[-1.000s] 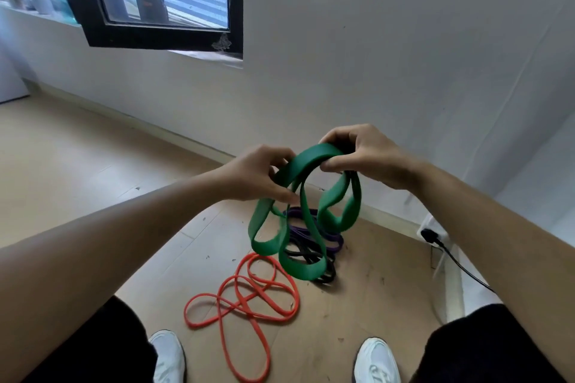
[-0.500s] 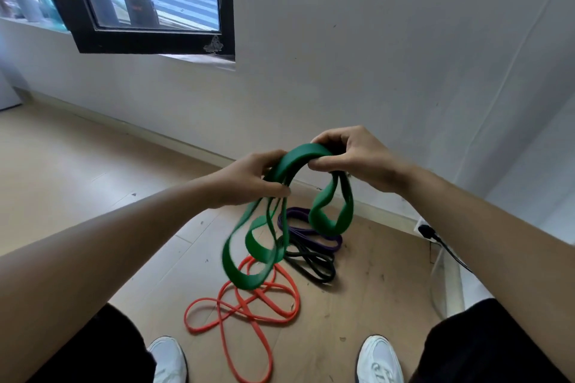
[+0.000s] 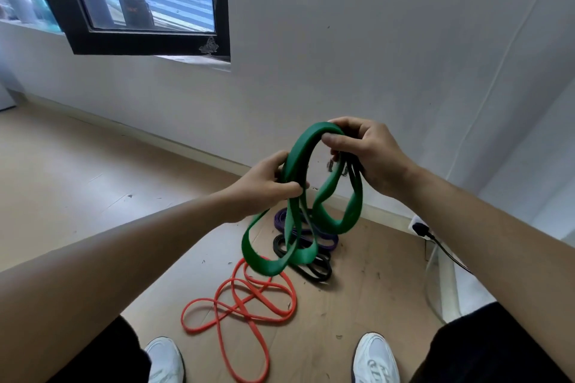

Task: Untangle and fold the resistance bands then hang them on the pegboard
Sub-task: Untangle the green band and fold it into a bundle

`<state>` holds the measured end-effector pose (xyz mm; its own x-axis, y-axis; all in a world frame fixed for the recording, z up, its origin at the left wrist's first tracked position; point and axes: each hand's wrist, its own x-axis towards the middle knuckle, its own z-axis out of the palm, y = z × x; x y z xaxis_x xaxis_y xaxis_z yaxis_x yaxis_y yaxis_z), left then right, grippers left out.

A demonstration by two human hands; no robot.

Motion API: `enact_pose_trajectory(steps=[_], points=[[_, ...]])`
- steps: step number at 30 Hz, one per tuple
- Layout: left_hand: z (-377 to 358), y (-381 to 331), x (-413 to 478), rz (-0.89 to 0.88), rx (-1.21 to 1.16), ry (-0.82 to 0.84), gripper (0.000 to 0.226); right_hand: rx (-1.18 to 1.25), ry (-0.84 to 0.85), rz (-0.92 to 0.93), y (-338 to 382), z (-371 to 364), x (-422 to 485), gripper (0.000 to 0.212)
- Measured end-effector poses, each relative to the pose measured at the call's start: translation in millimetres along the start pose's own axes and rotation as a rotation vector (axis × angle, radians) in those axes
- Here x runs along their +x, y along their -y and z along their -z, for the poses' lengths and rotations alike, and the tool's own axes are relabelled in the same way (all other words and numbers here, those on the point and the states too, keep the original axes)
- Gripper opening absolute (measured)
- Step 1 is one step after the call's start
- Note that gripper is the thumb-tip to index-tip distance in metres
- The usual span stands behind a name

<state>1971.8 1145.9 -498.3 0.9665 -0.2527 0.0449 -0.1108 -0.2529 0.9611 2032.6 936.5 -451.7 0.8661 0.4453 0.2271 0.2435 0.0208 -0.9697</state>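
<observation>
- Hands meet at the centre of the frame: the left hand (image 3: 264, 183) curls its fingers and thumb round bunched strands of the green band (image 3: 303, 141).
- The right hand (image 3: 370, 152) pinches the top of the same arch between thumb and curled fingers.
- Below the hands, the green band hangs in loops, the longest at lower left and a shorter one under the right hand.
- White shoes (image 3: 375, 357) stand at the bottom edge on the floor (image 3: 62, 171).
- An orange band (image 3: 239, 305) lies in loose, crossing loops between the shoes.
- Beyond it lie a black band (image 3: 314, 270) and a purple band (image 3: 326, 239), overlapping, partly behind the hanging green loops.
- A black plug (image 3: 420, 228) sits at right by the wall (image 3: 373, 40).
- A black-framed window (image 3: 140, 43) fills the upper left.
</observation>
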Motion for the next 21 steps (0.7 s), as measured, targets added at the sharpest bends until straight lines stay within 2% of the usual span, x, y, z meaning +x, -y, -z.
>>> enact_pose_trajectory(steps=[7,14,18,21], points=[[-3,0,1,0.066,-0.092,0.153,0.032,0.091,-0.086,-0.063,-7,25,-11,0.032],[-2,-2,12,0.073,-0.150,0.008,0.053,0.027,-0.187,-0.177,-29,48,-21,0.047],[-11,3,26,0.140,-0.122,-0.066,0.039,-0.057,-0.117,-0.338,-56,54,-37,0.029],[-32,20,45,0.219,-0.125,-0.084,0.028,-0.068,-0.178,-0.443,-97,53,-46,0.020]])
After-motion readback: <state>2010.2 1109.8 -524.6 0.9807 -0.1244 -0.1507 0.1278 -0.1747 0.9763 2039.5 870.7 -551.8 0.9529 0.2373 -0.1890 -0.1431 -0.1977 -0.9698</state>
